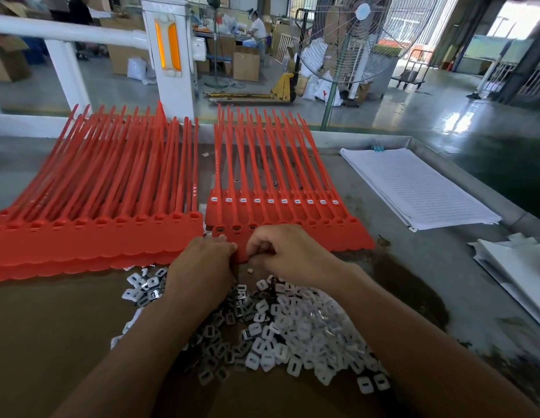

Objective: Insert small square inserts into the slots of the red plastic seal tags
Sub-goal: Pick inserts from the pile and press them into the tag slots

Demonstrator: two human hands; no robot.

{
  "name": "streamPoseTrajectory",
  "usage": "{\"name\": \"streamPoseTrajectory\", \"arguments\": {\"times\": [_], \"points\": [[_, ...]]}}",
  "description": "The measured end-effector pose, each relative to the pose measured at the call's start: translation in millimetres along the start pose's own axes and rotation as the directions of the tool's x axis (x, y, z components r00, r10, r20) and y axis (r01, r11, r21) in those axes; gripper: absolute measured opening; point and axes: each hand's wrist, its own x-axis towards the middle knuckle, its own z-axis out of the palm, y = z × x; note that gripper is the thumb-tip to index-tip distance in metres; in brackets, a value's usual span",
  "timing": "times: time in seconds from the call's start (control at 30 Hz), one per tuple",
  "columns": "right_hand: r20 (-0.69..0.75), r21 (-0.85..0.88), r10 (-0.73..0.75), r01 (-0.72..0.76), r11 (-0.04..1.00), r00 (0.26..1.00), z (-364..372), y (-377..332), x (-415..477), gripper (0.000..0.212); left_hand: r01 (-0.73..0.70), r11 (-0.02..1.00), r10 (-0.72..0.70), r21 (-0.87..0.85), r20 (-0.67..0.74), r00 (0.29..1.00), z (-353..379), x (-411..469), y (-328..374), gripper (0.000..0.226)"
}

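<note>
Two sheets of joined red seal tags lie on the table. The left sheet (90, 236) shows empty slots. On the right, a rear sheet (274, 203) carries white inserts in its slots, and a front sheet (347, 236) lies over it. My left hand (202, 260) and my right hand (280, 248) meet at the near edge of the front sheet, fingers curled and pinching it. Whether either hand holds an insert is hidden. A heap of white square inserts (280, 330) lies under my wrists, and one small piece (249, 270) sits between my hands.
A stack of lined paper (419, 188) lies at the right of the table, with white sheets (516, 267) nearer the right edge. A white railing post (169, 55) and a standing fan (353, 37) rise behind the table. A person works far back.
</note>
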Motion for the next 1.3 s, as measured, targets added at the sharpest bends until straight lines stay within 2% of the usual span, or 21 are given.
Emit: {"name": "streamPoseTrajectory", "arguments": {"times": [0.27,0.5,0.6,0.77,0.93,1.1,1.3], "points": [[-0.165,0.101,0.187,-0.172,0.98,0.968,-29.7,26.5,-3.6,0.015,0.046,0.999,-0.046,0.004,-0.001,0.999,1.2,1.4,2.0,0.048],[-0.313,0.127,0.356,-0.333,0.934,0.88,-45.6,63.8,3.5,0.022,0.076,0.997,-0.076,-0.005,0.021,0.997,1.0,2.2,2.0,0.051],[-0.353,0.219,0.421,-0.364,0.905,0.835,-47.6,73.5,5.1,0.028,0.078,0.997,-0.078,-0.013,0.015,0.997,1.6,2.2,1.9,0.051],[-0.422,0.155,0.397,-0.367,0.917,0.815,-51.7,82.5,8.0,0.027,0.08,0.996,-0.08,-0.025,0.007,0.997,2.9,2.2,1.6,0.05],[-0.378,0.194,0.436,-0.391,0.9,0.816,-52.2,88.3,11.5,0.025,0.079,0.997,-0.078,-0.015,0.013,0.997,3.5,2.6,1.1,0.05],[-0.317,0.128,0.415,-0.395,0.91,0.853,-49.3,91.0,15.7,0.027,0.071,0.997,-0.07,-0.012,0.007,0.997,3.5,2.1,1.6,0.049],[-0.253,0.104,0.427,-0.414,0.904,0.868,-48.7,89.5,17.9,0.008,0.063,0.998,-0.063,-0.012,-0.008,0.998,3.8,1.7,1.4,0.047]]}}
